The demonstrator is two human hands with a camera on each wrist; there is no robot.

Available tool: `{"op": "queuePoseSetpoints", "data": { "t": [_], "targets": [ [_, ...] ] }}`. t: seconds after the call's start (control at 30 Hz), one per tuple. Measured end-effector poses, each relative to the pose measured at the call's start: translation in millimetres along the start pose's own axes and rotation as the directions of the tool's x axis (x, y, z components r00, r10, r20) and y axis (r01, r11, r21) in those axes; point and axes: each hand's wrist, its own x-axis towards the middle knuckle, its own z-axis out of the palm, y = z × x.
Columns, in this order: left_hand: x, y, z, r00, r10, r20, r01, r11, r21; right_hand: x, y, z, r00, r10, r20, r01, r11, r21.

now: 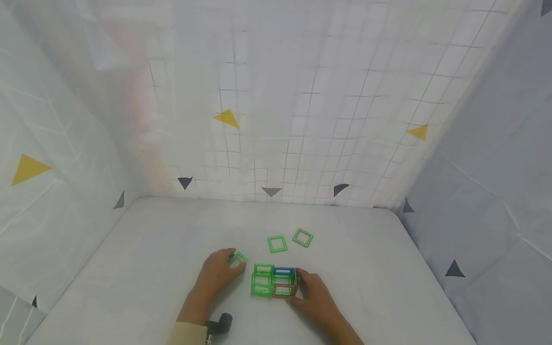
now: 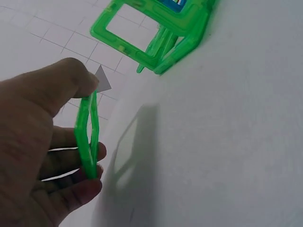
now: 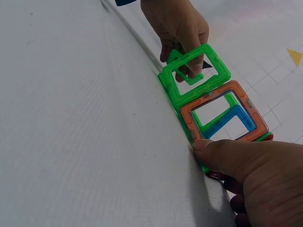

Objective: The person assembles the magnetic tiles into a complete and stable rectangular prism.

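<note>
A small structure of square magnetic frames (image 1: 273, 281), green with one blue and one orange-brown frame, stands on the white table (image 1: 129, 268). My right hand (image 1: 311, 292) grips its right side, thumb against the orange frame (image 3: 222, 113). My left hand (image 1: 220, 270) pinches a loose green square frame (image 2: 88, 135) between thumb and fingers, held upright just left of the structure (image 2: 156, 33). In the right wrist view the left hand (image 3: 177, 28) with its green frame (image 3: 182, 68) shows behind the structure.
Two loose green square frames (image 1: 277, 243) (image 1: 303, 237) lie flat on the table beyond the structure. White patterned cloth walls (image 1: 276, 105) enclose the table at the back and both sides. A dark wrist-camera mount (image 1: 220, 323) sits on my left forearm.
</note>
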Motion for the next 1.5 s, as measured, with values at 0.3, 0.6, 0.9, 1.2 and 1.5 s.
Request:
{"op": "queuePoseSetpoints", "data": {
  "t": [0.3,0.6,0.9,1.2,1.5],
  "targets": [
    [0.3,1.5,-4.1,0.997,0.044,0.066,-0.040,0.997,-0.060,-2,-1,-2,1.000,-0.011,-0.001,0.011,1.000,-0.003],
    [-4.0,-0.3,-5.3,0.990,0.091,0.105,-0.080,0.991,-0.104,-2,0,-1,1.000,-0.002,0.005,0.002,1.000,0.014],
    [-8.5,-0.9,-13.3,0.982,0.078,0.175,-0.052,0.988,-0.147,-1,-1,-1,1.000,0.002,-0.006,-0.002,1.000,-0.004],
    [-6.1,-10.0,-15.5,0.962,0.093,0.255,-0.036,0.975,-0.220,-1,-1,0,1.000,-0.003,-0.018,0.003,1.000,-0.023],
    [-7.3,-13.9,-16.8,0.928,0.174,0.330,-0.050,0.934,-0.353,-1,1,-1,1.000,-0.002,-0.007,0.002,1.000,-0.016]
  ]
}}
